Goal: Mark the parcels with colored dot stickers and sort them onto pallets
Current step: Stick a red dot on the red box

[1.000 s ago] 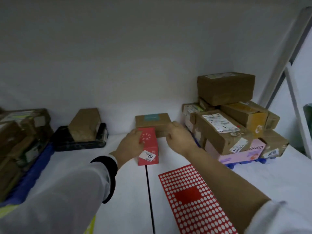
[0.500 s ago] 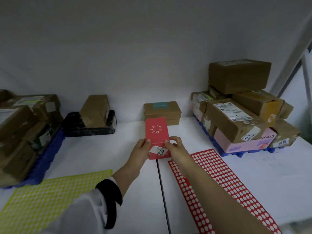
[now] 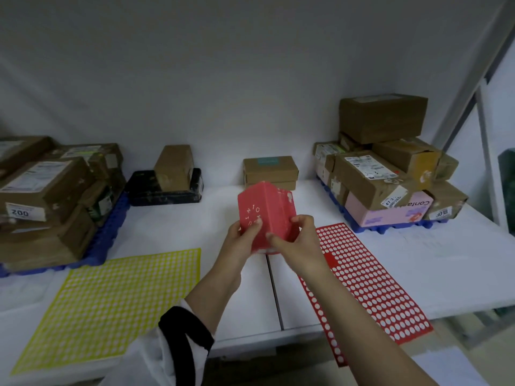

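Left hand (image 3: 239, 243) gripping red box (image 3: 267, 215) by left side, right hand (image 3: 295, 240) pinching its lower right edge. Box tilting, being held up over worktop (image 3: 223, 215) centre. Yellow sheet (image 3: 117, 305) lying at 8 o'clock from box, red sheet (image 3: 370, 280) at 4 o'clock; loaded left pallet (image 3: 108, 232) sitting at 9 o'clock, right pallet (image 3: 390, 228) at 3 o'clock

The left arm wears a white sleeve (image 3: 156, 358) with a wide black cuff (image 3: 186, 328).

View: one wide-angle camera worn on the person's head.
Facing: forward and down, across a white table (image 3: 446, 268) toward the white back wall (image 3: 223, 79).
Nearness: close above the table's front edge.
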